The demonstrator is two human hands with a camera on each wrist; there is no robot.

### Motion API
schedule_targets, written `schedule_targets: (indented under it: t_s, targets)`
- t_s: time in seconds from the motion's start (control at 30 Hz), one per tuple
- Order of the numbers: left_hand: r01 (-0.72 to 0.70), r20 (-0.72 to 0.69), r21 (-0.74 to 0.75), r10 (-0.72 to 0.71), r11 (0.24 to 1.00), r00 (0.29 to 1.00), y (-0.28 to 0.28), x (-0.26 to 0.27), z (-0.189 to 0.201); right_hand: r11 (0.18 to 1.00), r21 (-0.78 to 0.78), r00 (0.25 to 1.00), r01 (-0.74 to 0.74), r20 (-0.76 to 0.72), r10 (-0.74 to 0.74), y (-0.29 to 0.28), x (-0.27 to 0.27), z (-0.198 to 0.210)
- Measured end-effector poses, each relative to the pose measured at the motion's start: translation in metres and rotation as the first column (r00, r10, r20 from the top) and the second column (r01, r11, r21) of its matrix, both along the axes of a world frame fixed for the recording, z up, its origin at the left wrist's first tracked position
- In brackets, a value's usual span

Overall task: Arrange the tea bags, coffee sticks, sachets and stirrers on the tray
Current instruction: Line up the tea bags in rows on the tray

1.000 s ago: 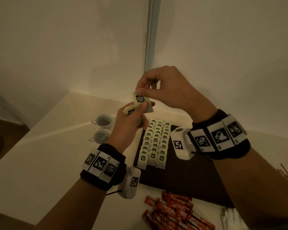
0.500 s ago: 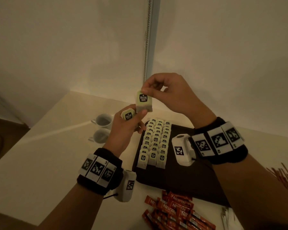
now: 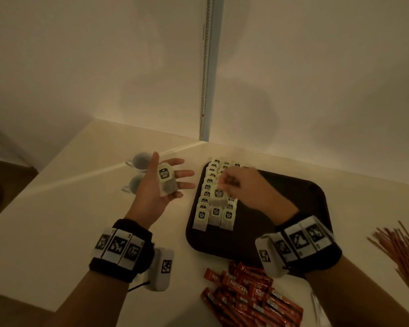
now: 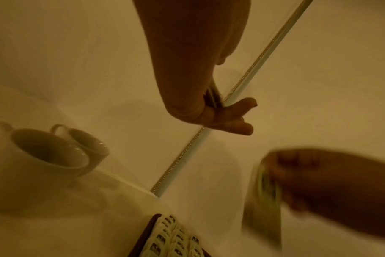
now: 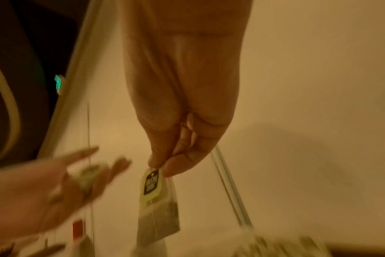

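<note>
My left hand [image 3: 175, 177] is held palm up, left of the tray, fingers straight, with one tea bag [image 3: 166, 181] lying loose on it. My right hand [image 3: 227, 185] hovers over the dark tray [image 3: 293, 208] and pinches a second tea bag [image 3: 218, 196] by its tag. In the right wrist view that tea bag [image 5: 158, 213] hangs from thumb and fingertip [image 5: 171, 167]. Several tea bags [image 3: 213, 208] lie in three neat rows along the tray's left side. Red coffee sticks [image 3: 246, 293] are heaped on the table in front of the tray. Brown stirrers [image 3: 399, 251] lie at the right.
Two white cups [image 3: 138, 172] stand on the table left of the tray, close behind my left hand. The tray's right half is bare. A wall with a vertical metal strip [image 3: 206, 79] rises just behind the table.
Both hands came down from in front of the wall and parted. The right hand carried its tea bag down over the rows; the left opened flat under the other bag.
</note>
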State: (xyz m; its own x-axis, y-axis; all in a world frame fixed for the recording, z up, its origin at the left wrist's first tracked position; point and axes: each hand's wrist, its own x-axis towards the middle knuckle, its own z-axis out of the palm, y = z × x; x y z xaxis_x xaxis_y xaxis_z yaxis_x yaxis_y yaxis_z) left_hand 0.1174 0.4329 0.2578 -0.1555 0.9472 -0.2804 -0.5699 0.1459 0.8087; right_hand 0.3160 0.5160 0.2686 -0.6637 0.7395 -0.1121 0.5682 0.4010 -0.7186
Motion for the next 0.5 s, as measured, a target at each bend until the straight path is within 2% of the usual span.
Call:
schedule_targets:
  t_s: [0.1, 0.2, 0.37, 0.5]
  targets:
    - [-0.043, -0.011, -0.012, 0.043, 0.999, 0.999, -0.006, -0.008, -0.01, 0.985, -0.17, 0.984, 0.003, 0.177, 0.028, -0.006, 0.008, -0.062]
    - [-0.049, -0.022, -0.039, 0.048, 0.998, 0.999, -0.008, -0.011, -0.013, 0.972, -0.229, 0.969, 0.053, 0.248, 0.005, -0.008, 0.012, -0.104]
    - [-0.039, -0.001, -0.027, 0.039, 0.999, 0.999, -0.008, -0.014, -0.015, 0.957, -0.19, 0.959, 0.22, 0.22, -0.177, -0.005, 0.008, -0.137]
    - [-0.048, 0.013, -0.026, 0.049, 0.998, 0.999, -0.007, -0.016, -0.018, 0.957, -0.152, 0.962, 0.246, 0.163, -0.221, -0.006, 0.001, -0.144]
